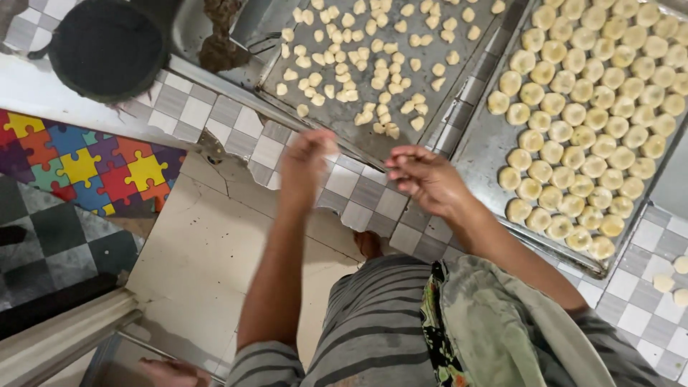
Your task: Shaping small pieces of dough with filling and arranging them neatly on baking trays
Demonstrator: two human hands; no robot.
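Note:
My left hand (307,163) is raised over the tiled floor just in front of a metal tray of small pale dough pieces (358,64). It is blurred by motion, so its fingers and anything in them cannot be made out. My right hand (424,178) hovers a little to its right, fingers drawn together and pointing left, with nothing visible between them. It sits between the two trays. A second metal tray (481,147) on the right carries several rows of round dough balls (573,115). The two hands are apart and touch neither tray.
A black round object (107,46) lies at the top left. A coloured puzzle-pattern mat (86,168) covers the floor on the left. A few loose dough balls (674,279) rest on the tiles at the right edge. Part of another hand (172,373) shows at the bottom left.

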